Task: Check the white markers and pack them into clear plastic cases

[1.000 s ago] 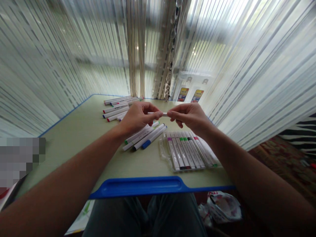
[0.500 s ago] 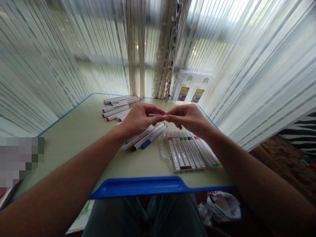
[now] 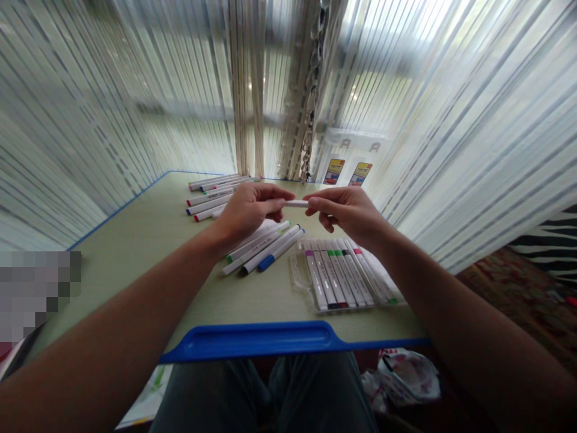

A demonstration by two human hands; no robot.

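Note:
Above the middle of a pale green table [image 3: 148, 252], my left hand [image 3: 246, 211] and my right hand [image 3: 349, 211] each pinch one end of a white marker [image 3: 296, 204]. The marker lies level between the fingertips, and both hands are closed on it. Just below the hands lie several loose white markers [image 3: 264, 248] with coloured caps. A clear plastic tray [image 3: 345, 275] with a row of several markers sits under my right wrist.
Another group of markers [image 3: 211, 195] lies at the far side of the table. A blue lip [image 3: 252, 341] runs along the near edge. Sheer striped curtains [image 3: 451, 132] close in on three sides. A crumpled bag [image 3: 408, 376] lies on the floor at right.
The fingertips met over the marker half a second ago; now the hands are slightly apart again and a little higher, with the white marker showing between them.

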